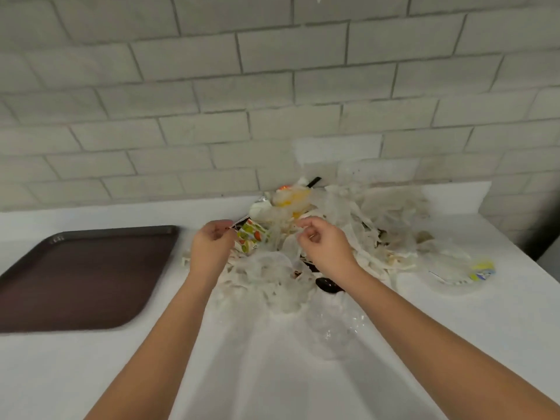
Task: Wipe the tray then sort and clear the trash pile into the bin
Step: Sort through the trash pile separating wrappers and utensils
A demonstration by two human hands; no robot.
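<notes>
— Where are my fingers?

— Your left hand (213, 241) has thumb and forefinger closed narrow on the end of a thin dark strip (239, 222), with the other fingers curled under. Your right hand (321, 241) has its fingers curled in close too, tips against white paper. With the blur I cannot tell whether they hold any of it. Both wrists bend down, and both bare forearms reach up from the bottom of the frame to meet over the near-left part of the trash pile (348, 219).

— And the room around them?

— The hands are near each other but apart, with a printed wrapper (251, 236) between them, just beside your left fingertips. The pile sits mid-frame on the white counter (272, 374), heaped against the brick wall (212, 86) and spreading right. A yellow-and-blue packet (481, 271) lies at its fringe, near the counter's right edge. A black spoon (328, 285) lies below your right wrist, with crumpled clear plastic (333, 331) lower still. Open counter shows between your forearms.

— The tray?

— The brown tray (81, 277) lies flat at the left of the frame, with a narrow band of counter between it and the pile. Its long axis runs left to right along the wall, and the frame cuts off its left end. The dark strip points up and right, towards the wall.
</notes>
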